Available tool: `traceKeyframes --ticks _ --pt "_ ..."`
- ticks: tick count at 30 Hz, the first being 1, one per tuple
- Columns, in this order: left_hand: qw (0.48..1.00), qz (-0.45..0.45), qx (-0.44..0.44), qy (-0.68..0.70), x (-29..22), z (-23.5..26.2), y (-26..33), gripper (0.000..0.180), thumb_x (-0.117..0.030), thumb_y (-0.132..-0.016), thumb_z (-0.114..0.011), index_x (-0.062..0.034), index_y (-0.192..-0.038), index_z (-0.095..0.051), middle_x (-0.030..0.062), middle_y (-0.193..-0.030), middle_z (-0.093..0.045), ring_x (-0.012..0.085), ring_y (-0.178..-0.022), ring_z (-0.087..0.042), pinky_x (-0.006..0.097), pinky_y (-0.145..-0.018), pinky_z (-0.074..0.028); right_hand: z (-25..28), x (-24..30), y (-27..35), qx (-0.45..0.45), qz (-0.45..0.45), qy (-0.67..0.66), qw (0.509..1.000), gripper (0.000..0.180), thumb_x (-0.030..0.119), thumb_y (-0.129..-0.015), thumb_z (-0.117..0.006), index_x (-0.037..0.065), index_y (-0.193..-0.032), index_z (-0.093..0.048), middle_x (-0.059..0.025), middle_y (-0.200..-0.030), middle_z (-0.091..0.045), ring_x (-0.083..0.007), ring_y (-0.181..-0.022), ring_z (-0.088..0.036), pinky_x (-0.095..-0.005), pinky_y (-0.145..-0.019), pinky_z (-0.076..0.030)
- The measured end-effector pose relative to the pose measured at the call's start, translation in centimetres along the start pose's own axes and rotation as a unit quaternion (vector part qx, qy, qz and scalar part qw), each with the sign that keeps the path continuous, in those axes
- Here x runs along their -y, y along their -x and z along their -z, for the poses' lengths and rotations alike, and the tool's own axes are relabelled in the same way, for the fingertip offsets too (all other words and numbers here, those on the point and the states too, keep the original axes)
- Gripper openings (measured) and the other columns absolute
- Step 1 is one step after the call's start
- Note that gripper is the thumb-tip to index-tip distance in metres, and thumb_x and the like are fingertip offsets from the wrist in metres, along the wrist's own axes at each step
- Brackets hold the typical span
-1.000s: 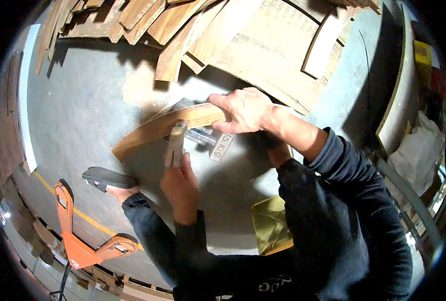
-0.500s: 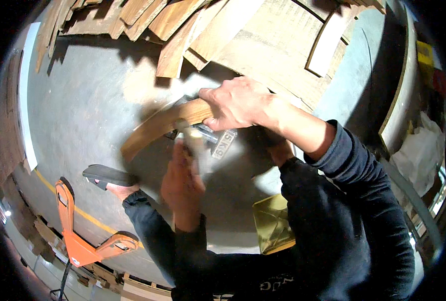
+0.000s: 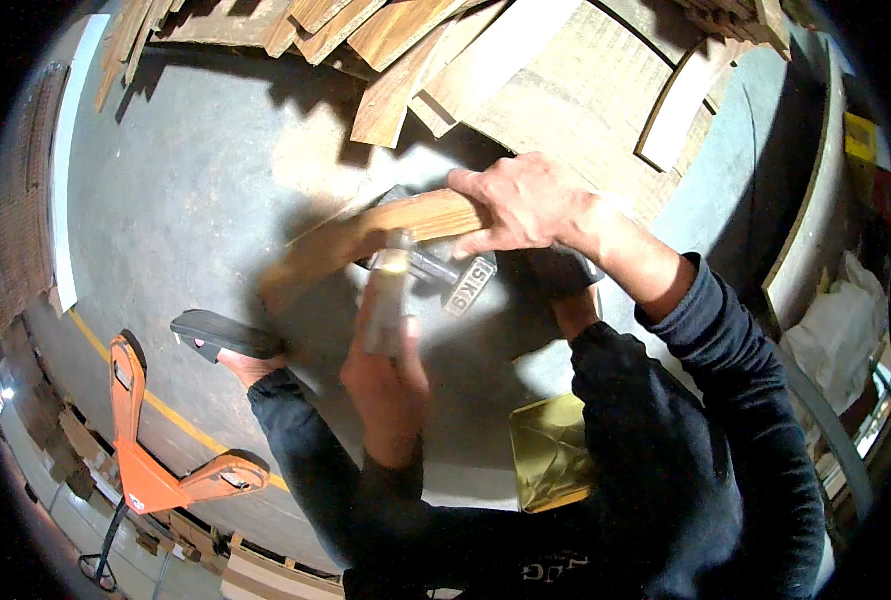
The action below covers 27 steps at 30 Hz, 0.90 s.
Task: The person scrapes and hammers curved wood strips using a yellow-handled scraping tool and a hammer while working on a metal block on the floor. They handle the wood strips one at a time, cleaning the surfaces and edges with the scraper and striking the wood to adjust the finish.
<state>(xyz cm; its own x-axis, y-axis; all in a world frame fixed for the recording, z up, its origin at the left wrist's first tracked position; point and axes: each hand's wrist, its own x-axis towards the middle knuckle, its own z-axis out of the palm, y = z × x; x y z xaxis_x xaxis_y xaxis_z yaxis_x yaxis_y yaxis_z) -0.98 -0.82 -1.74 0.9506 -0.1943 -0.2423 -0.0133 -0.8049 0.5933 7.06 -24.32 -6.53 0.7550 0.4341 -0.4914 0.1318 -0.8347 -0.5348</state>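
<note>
Right hand clamps the right end of a curved board, thumb on the near side and fingers over the far side. From that grip the board's long axis runs leftward and bends back toward the body, its bow facing away from the person; the free end, blurred, points left and slightly nearward, well apart from the right hand. Nearer the body and to the left, the left hand is closed around a pale tool, whose blurred tip is at the board's near edge; whether it touches, I cannot tell. Both the tool and the right hand cover part of the board.

Just below the right hand's fingers shows a metal weight, its bar passing under the board and partly hidden by it. A foot in a black sandal is left of the left hand, with an orange pallet jack farther left and nearer the body. To the left hand's right lies a yellow square piece. Beyond both hands, stacked planks lie beside a curved strip; a white bag sits far right of the right hand.
</note>
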Motion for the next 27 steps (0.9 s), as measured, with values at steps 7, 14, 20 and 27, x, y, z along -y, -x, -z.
traceKeyframes --ticks 7,14,20,27 --pt "0.999 0.032 0.02 0.003 1.1 -0.4 -0.8 0.038 -0.015 -0.091 -0.055 0.0016 -0.125 -0.052 0.0224 -0.105 -0.064 0.0366 -0.084 -0.065 0.042 -0.068 -0.05 -3.1 -1.1 0.1 -0.097 0.021 0.014 0.995 0.053 0.051 -0.074 -0.069 0.014 -0.111 -0.056 -0.0102 -0.079 -0.064 -0.0327 -0.077 -0.065 -0.0437 -0.067 -0.051" --pt "0.996 -0.052 0.036 -0.066 -0.2 -0.8 -0.4 0.047 -0.012 -0.09 -0.053 -0.0065 -0.136 -0.045 0.0162 -0.125 -0.058 0.0345 -0.099 -0.063 0.038 -0.077 -0.052 -3.6 -1.5 -0.5 -0.095 0.005 -0.008 0.995 0.047 0.047 -0.071 -0.071 0.016 -0.105 -0.059 -0.0107 -0.08 -0.067 -0.0309 -0.079 -0.067 -0.0432 -0.066 -0.053" --pt "0.995 0.012 0.033 -0.096 1.8 -1.5 -0.4 0.049 -0.014 -0.091 -0.054 -0.0086 -0.138 -0.043 0.0175 -0.127 -0.056 0.0339 -0.103 -0.061 0.038 -0.08 -0.051 -4.1 -1.6 -0.7 -0.128 0.024 -0.016 0.991 0.047 0.05 -0.069 -0.07 0.015 -0.099 -0.059 -0.0104 -0.076 -0.067 -0.0312 -0.074 -0.067 -0.0437 -0.064 -0.053" --pt "0.993 -0.056 0.018 -0.101 0.7 -1.3 0.0 0.044 -0.015 -0.091 -0.056 -0.0023 -0.133 -0.046 0.0196 -0.124 -0.057 0.0351 -0.102 -0.062 0.037 -0.077 -0.051 -4.7 -1.9 -0.8 -0.14 0.022 -0.014 0.99 0.043 0.049 -0.069 -0.068 0.016 -0.096 -0.059 -0.0116 -0.073 -0.066 -0.0315 -0.072 -0.067 -0.0441 -0.063 -0.053"
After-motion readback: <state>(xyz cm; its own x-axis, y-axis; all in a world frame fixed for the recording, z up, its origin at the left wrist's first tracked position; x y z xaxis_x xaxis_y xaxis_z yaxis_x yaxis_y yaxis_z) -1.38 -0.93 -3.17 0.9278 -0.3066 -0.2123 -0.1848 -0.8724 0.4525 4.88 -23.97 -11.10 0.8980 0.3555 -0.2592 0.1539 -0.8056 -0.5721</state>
